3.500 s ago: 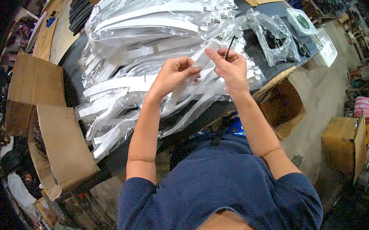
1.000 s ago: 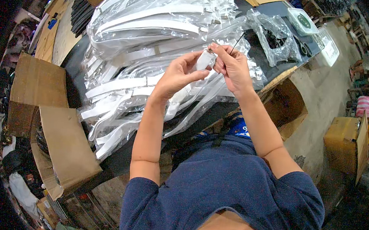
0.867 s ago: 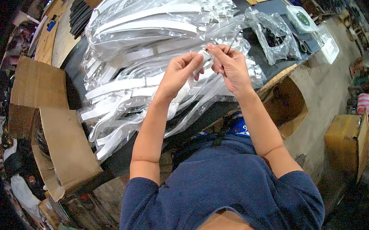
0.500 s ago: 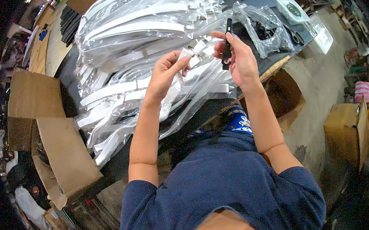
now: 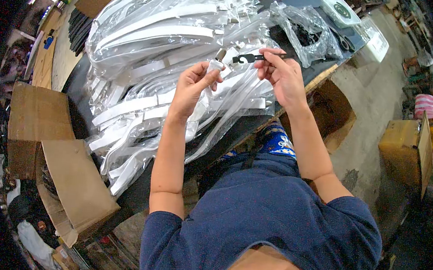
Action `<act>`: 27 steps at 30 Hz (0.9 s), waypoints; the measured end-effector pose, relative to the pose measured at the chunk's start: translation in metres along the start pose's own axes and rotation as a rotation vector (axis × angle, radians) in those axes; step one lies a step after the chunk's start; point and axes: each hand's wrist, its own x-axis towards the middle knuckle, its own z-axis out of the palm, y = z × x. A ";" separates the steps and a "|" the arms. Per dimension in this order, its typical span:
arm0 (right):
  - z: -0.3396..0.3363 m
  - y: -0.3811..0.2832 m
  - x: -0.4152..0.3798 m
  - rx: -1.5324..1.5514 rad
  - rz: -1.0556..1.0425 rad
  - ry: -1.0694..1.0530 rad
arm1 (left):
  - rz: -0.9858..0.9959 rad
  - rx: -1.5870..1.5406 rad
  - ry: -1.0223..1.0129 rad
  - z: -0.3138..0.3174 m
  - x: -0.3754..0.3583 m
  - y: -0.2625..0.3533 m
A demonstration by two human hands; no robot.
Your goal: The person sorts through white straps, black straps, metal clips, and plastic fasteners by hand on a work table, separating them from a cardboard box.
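My left hand (image 5: pixel 193 87) pinches the end of a white belt (image 5: pixel 215 64), which seems to be in clear plastic; a metal buckle (image 5: pixel 221 54) sticks up past the fingertips. Between the thumb and fingers of my right hand (image 5: pixel 286 80) is a black plastic belt hanger (image 5: pixel 247 59). Its hooked end points left, just right of the buckle and apart from it. Under both hands spreads a large pile of white belts in clear plastic sleeves (image 5: pixel 158 33). The lower part of the held belt merges with the pile.
An open clear bag of black pieces (image 5: pixel 308 38) lies on the dark table at right, near scissors (image 5: pixel 347 43) and a white plastic tub (image 5: pixel 341 12). Cardboard boxes stand at left (image 5: pixel 77 180), below the table's right edge (image 5: pixel 336 113) and on the floor (image 5: pixel 401 148).
The hanger has turned from upright to nearly level, its hooked end now toward the left hand. The buckle now shows more clearly above my left fingers.
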 end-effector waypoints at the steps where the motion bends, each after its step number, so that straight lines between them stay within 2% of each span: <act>1: 0.000 0.000 -0.002 -0.002 0.000 -0.004 | 0.001 -0.011 0.006 -0.001 0.000 -0.001; 5: -0.003 -0.001 -0.011 -0.024 0.000 -0.005 | 0.015 -0.037 0.016 -0.001 0.000 -0.004; 10: -0.020 0.002 -0.013 0.221 0.103 -0.139 | -0.021 -0.063 0.000 -0.002 0.000 -0.003; 13: -0.030 0.007 -0.012 0.267 0.074 -0.183 | -0.020 -0.031 -0.019 -0.002 0.000 -0.003; 14: -0.036 0.008 -0.011 0.270 0.073 -0.182 | -0.006 0.005 -0.027 -0.002 -0.001 -0.003; 16: -0.036 0.008 -0.007 0.030 0.060 -0.109 | -0.016 -0.003 -0.026 -0.003 0.000 -0.007; 17: -0.032 0.008 -0.008 0.035 0.058 -0.122 | -0.028 -0.017 -0.021 -0.004 0.000 -0.008; 19: -0.016 0.004 -0.018 -0.073 -0.010 0.013 | -0.030 -0.032 -0.010 -0.004 0.000 -0.006; 27: -0.023 0.004 -0.020 0.116 0.095 -0.087 | -0.045 -0.035 -0.044 -0.005 0.001 -0.004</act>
